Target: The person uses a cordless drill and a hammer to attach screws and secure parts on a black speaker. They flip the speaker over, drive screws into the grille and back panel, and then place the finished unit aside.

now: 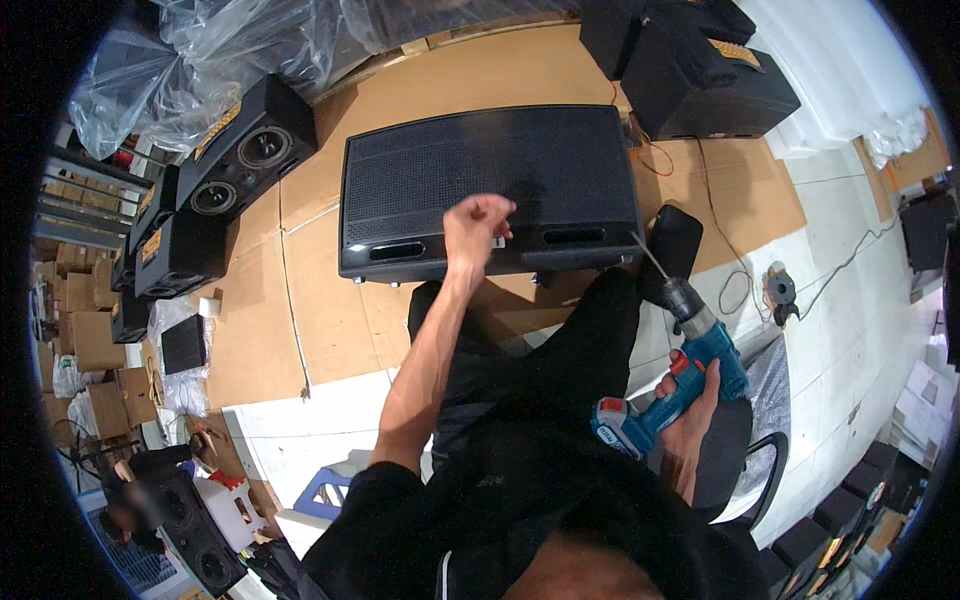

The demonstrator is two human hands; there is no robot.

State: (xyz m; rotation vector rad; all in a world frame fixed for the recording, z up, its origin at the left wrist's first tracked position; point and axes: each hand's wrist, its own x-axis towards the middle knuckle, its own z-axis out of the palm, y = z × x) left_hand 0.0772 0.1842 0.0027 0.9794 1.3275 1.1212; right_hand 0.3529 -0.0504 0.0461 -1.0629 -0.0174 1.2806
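Note:
In front of me a black speaker cabinet [420, 190] lies with its perforated grille facing up. My left hand [478, 228] is over the grille's near side, fingers curled together; anything in them is too small to make out. Just beside its wrist, a small light badge [499, 242] shows between two dark slots on the near edge. Out to the right, my right hand [690, 425] grips a teal cordless drill [706, 352] by its handle. The long bit points up and left, its tip close to the cabinet's near right corner.
Cardboard sheets [330, 340] cover the floor under the cabinet. Two-cone speakers [250, 150] stand at left, more black cabinets [700, 95] at far right. Cables [710, 190] and a dark reel-like object [780, 288] lie right. Another person [135, 505] is at lower left.

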